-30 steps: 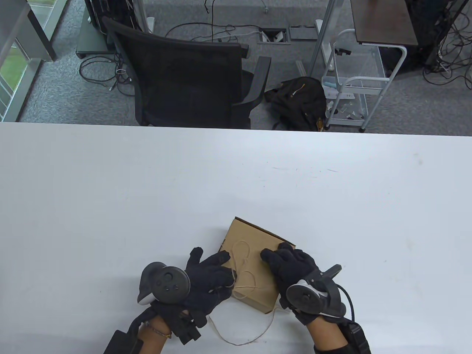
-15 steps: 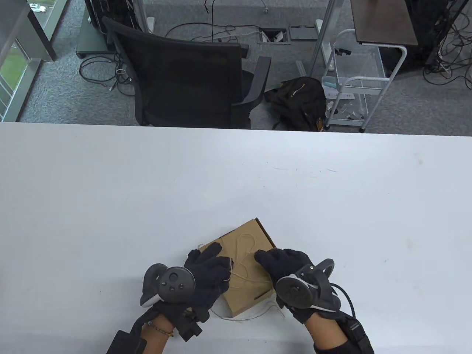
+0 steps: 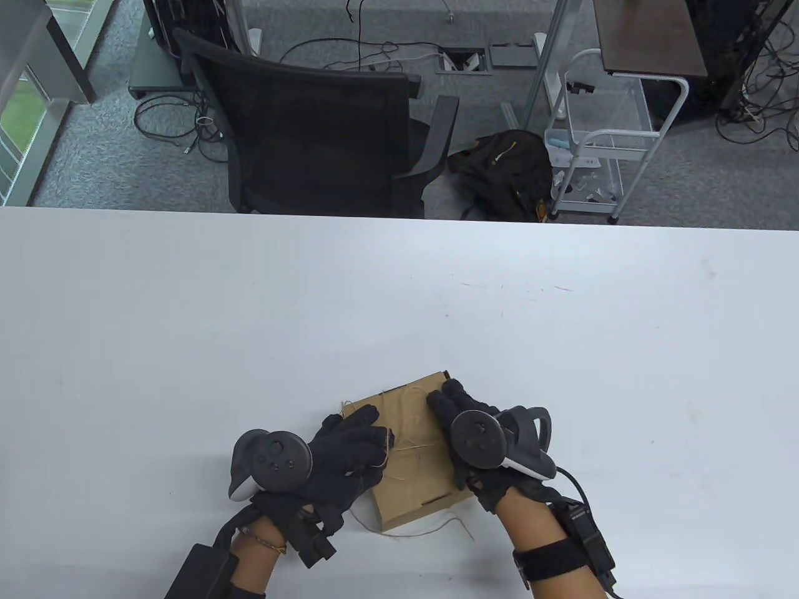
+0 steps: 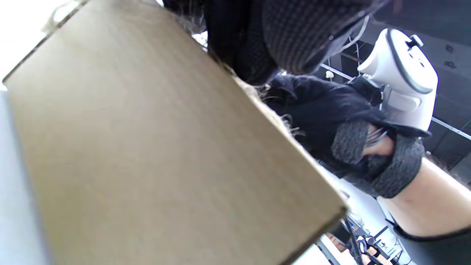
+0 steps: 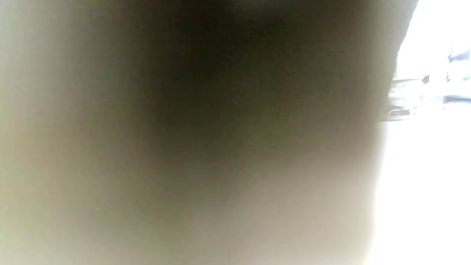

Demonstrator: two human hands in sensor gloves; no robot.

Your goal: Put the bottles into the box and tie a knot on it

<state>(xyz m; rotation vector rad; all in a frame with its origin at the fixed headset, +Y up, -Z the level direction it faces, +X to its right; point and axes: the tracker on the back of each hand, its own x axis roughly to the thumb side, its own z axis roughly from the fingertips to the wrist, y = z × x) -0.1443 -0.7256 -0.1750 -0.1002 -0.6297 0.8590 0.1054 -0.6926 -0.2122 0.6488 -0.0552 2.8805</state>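
Closed cardboard box (image 3: 412,465), twine (image 3: 409,446) across lid, both hands on it

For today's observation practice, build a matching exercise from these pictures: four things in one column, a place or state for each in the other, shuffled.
1. box
2. string
3. left hand
4. right hand

A. lies loose across the lid
B. on the box's right edge
C. closed, on the table
D. on the box's left side

Pairs: 1-C, 2-A, 3-D, 4-B
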